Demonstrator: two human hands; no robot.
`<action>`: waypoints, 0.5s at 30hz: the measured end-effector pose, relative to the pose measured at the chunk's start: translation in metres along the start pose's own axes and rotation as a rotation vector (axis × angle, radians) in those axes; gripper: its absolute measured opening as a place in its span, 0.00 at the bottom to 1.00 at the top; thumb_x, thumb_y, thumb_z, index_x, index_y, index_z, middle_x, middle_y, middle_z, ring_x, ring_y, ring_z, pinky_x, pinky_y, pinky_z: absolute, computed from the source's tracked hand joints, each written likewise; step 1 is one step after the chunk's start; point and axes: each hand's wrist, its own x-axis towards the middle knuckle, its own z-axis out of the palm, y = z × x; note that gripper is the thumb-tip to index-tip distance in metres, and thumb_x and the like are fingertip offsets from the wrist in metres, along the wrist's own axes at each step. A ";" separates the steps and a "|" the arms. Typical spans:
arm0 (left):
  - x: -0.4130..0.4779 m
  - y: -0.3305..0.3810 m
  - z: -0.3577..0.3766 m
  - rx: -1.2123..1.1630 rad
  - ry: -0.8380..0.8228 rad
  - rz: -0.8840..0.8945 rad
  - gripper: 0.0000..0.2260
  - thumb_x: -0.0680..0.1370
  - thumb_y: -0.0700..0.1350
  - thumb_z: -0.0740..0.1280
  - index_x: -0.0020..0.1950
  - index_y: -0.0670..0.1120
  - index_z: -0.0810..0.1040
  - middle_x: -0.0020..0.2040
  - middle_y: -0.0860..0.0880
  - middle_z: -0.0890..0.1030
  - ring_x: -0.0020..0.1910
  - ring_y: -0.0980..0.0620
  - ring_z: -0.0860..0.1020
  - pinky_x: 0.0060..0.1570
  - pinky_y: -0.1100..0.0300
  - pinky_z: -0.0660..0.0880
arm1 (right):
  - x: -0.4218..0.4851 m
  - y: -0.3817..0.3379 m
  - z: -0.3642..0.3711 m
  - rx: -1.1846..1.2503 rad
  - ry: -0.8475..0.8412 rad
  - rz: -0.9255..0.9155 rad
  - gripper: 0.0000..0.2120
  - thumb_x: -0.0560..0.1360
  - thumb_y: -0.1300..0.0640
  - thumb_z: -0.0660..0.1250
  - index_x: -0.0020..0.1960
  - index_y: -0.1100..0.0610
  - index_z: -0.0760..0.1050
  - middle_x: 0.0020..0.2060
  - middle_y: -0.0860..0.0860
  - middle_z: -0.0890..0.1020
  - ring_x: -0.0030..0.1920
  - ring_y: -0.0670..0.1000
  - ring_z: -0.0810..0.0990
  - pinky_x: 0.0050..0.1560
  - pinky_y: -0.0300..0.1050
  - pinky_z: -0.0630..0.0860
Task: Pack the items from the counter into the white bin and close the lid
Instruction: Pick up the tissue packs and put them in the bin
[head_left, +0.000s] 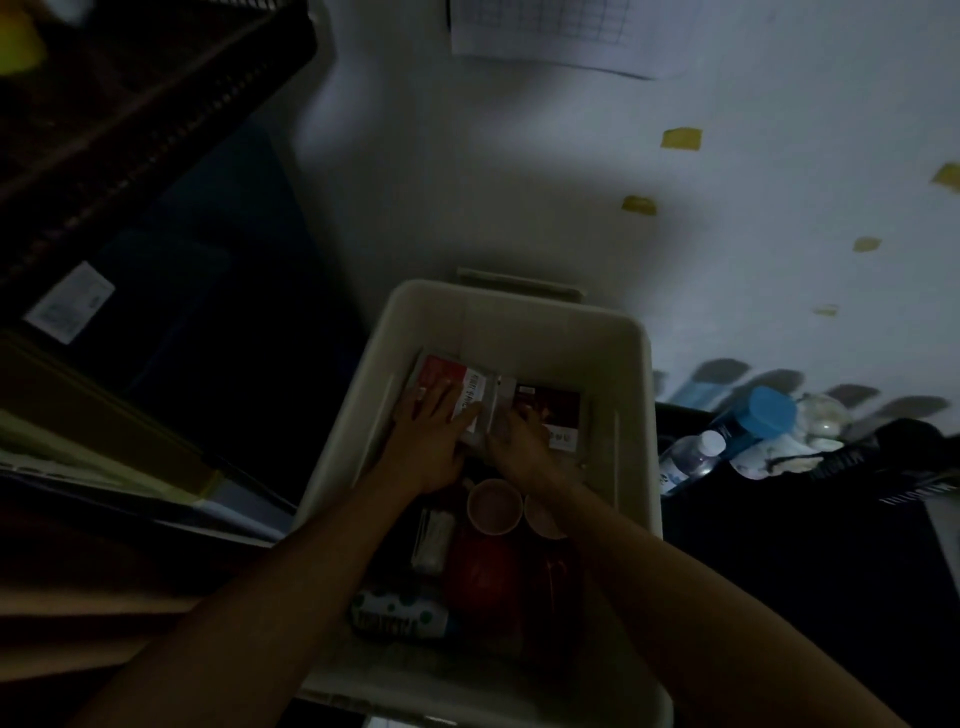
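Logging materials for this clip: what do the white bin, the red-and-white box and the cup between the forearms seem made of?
White bin: likely moulded plastic, matte; thick rounded rim, smooth seamless walls.
Red-and-white box: probably printed cardboard, slight sheen; flat faces, straight edges, lettering.
Cup: looks like paper, thin rolled rim, dull tan wall, though dim light leaves it open.

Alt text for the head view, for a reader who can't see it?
In dim light, a person's left hand and right hand reach into an open white bin, resting on a red-and-white packet and a dark packet at its far end. Two paper cups and a red item lie nearer.
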 end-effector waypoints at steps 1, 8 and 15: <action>-0.002 0.002 -0.001 -0.011 0.018 0.013 0.33 0.76 0.52 0.61 0.79 0.52 0.54 0.80 0.42 0.50 0.79 0.45 0.43 0.72 0.43 0.34 | -0.006 -0.002 -0.004 0.011 -0.004 -0.015 0.21 0.80 0.58 0.57 0.72 0.59 0.64 0.70 0.59 0.68 0.70 0.60 0.64 0.66 0.47 0.63; -0.017 0.022 -0.015 -0.031 0.021 0.008 0.34 0.77 0.53 0.63 0.80 0.52 0.51 0.80 0.44 0.47 0.79 0.45 0.41 0.74 0.42 0.34 | -0.030 0.002 -0.019 0.147 0.028 -0.038 0.26 0.71 0.60 0.61 0.69 0.57 0.69 0.64 0.54 0.73 0.63 0.55 0.72 0.60 0.46 0.71; -0.027 0.055 -0.047 -0.068 0.075 0.058 0.36 0.79 0.53 0.61 0.80 0.52 0.44 0.80 0.47 0.44 0.79 0.48 0.42 0.74 0.46 0.37 | -0.032 0.041 -0.035 0.151 0.069 -0.088 0.25 0.71 0.52 0.60 0.67 0.51 0.70 0.64 0.53 0.74 0.62 0.54 0.74 0.61 0.55 0.76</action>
